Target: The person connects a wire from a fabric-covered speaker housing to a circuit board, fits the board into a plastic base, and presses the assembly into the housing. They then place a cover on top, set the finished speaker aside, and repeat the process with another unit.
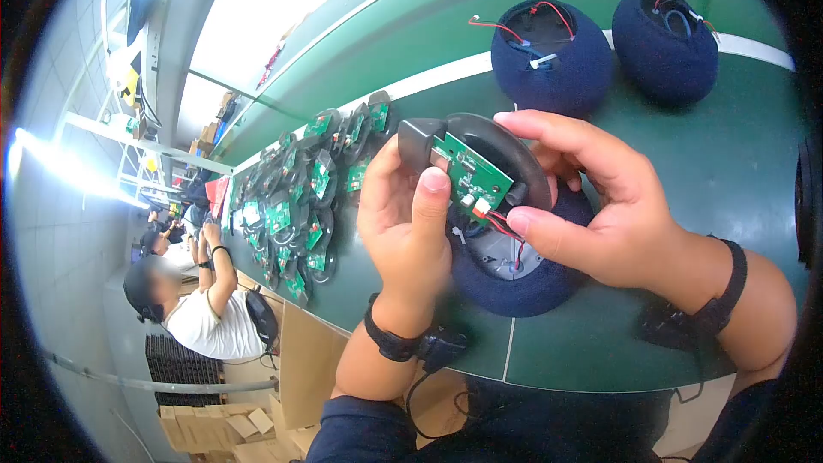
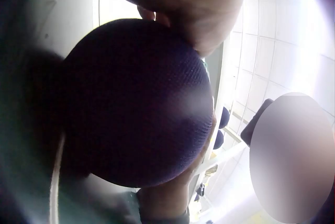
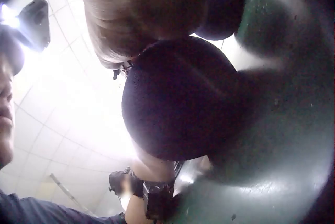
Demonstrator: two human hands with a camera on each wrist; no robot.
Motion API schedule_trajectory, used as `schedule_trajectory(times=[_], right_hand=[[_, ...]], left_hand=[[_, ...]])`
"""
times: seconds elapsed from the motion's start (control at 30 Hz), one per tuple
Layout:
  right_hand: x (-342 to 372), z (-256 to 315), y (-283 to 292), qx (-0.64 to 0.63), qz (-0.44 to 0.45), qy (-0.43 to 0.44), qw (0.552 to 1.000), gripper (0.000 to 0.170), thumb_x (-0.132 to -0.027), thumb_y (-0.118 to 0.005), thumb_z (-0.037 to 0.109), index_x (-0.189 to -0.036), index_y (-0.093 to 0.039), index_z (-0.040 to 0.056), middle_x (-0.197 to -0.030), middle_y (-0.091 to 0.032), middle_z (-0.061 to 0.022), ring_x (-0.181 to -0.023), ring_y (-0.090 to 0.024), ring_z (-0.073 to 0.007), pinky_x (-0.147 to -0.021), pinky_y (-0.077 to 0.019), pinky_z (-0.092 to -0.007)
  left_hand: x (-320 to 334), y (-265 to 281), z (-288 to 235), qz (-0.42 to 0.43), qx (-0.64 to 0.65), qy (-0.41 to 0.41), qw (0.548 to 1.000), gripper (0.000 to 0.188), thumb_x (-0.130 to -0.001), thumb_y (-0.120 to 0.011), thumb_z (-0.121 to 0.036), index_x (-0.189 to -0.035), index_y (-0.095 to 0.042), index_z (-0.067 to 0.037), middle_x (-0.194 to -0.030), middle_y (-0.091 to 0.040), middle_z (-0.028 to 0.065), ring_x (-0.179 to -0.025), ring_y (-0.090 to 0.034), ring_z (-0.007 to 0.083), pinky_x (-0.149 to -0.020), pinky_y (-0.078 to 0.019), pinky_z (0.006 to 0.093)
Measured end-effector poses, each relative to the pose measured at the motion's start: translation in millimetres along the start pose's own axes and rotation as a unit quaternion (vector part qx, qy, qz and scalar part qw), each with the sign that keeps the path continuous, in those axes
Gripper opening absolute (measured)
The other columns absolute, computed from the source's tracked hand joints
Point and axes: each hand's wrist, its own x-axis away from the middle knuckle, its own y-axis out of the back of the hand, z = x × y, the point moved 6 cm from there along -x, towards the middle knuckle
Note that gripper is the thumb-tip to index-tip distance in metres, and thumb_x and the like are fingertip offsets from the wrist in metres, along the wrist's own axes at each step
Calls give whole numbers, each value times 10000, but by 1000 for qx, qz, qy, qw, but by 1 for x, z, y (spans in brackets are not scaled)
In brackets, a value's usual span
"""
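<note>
Both hands hold a black plastic ring part [image 1: 531, 150] with a green circuit board [image 1: 471, 173] fixed across it. My left hand [image 1: 399, 223] grips its left end, thumb on the board's edge. On the right side, my right hand [image 1: 621, 197] curls round the ring, index finger on top and thumb by the red wires [image 1: 497, 221] plugged into the board. Right beneath is a navy fabric-covered round housing [image 1: 523, 296], its open top facing up, where the wires lead. Both wrist views show mostly this housing [image 2: 136, 103], dark, with the left hand [image 2: 193, 4] and right hand [image 3: 146, 14] above it.
Two more navy housings [image 1: 549, 77] [image 1: 664, 60] with loose red wires stand at the back right. Many ring parts with boards [image 1: 317, 180] lie piled on the green table [image 1: 703, 180] to the left. Another person [image 1: 206, 317] works farther along the bench.
</note>
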Motion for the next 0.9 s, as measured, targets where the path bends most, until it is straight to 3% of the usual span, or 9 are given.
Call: schedule_trajectory(times=[0.03, 0.13, 0.27, 0.37, 0.43, 0.5, 0.57, 0.63, 0.9], right_hand=[[0, 4, 1, 36, 0, 31, 999, 679, -815, -778, 65, -1427, -483, 49, -1049, -641, -4, -875, -543, -69, -771, -412, -232], [2, 7, -1, 61, -19, 68, 996, 693, -803, -784, 62, -1427, -482, 34, -1079, -626, -16, -898, -538, -75, -779, -412, -236], [6, 10, -2, 90, -61, 95, 990, 716, -793, -781, 57, -1431, -464, -7, -1042, -630, -33, -878, -550, -88, -766, -433, -245], [6, 20, -5, 133, -42, 96, 986, 674, -781, -773, 40, -1394, -501, -34, -975, -640, -67, -821, -576, -124, -721, -459, -262], [4, 23, -5, 173, -37, 119, 977, 649, -774, -771, 32, -1368, -524, -47, -957, -642, -84, -795, -584, -148, -704, -469, -273], [4, 25, -7, 212, -32, 143, 966, 623, -766, -769, 24, -1343, -548, -61, -938, -644, -102, -769, -592, -172, -688, -478, -284], [4, 27, -6, 231, -61, 156, 958, 596, -749, -773, 15, -1303, -575, -84, -962, -651, -136, -776, -600, -211, -690, -486, -297], [5, 28, -7, 241, -50, 160, 956, 605, -746, -770, 11, -1307, -568, -90, -979, -657, -143, -781, -602, -216, -693, -488, -302], [5, 31, -11, 259, -28, 199, 945, 624, -718, -748, -20, -1308, -560, -103, -1033, -666, -174, -784, -597, -229, -697, -487, -318]], left_hand=[[0, -1, -2, -3, 1, -2, 1000, 487, -933, -699, -88, -1365, -499, 15, -1120, -636, 89, -964, -598, 136, -878, -493, 293], [2, 5, -17, -69, -127, -146, 979, 527, -823, -789, -58, -1282, -535, -9, -1078, -599, 88, -861, -581, 147, -776, -465, 263], [9, 4, -37, -15, -249, -280, 927, 479, -765, -787, -22, -1199, -584, -16, -1078, -606, 135, -869, -607, 219, -768, -487, 300], [5, -10, -47, 43, -332, -311, 889, 419, -747, -788, -18, -1134, -630, -36, -1124, -616, 161, -922, -629, 237, -774, -512, 341], [6, -11, -52, 28, -319, -311, 895, 372, -701, -796, -9, -1051, -675, -49, -1159, -616, 184, -962, -642, 266, -782, -531, 375], [13, -14, -59, 36, -408, -335, 848, 348, -666, -802, -20, -995, -695, -50, -1145, -612, 171, -919, -638, 273, -792, -532, 384], [15, -22, -62, 67, -439, -340, 829, 335, -623, -804, -64, -942, -704, -82, -987, -643, 81, -814, -621, 241, -685, -464, 351], [18, -27, -65, 63, -464, -338, 816, 355, -611, -799, -68, -952, -698, -80, -936, -646, 67, -769, -619, 244, -641, -437, 352], [22, -37, -73, 85, -463, -313, 825, 403, -617, -799, -71, -999, -676, -32, -958, -643, 112, -727, -613, 281, -598, -460, 367]])
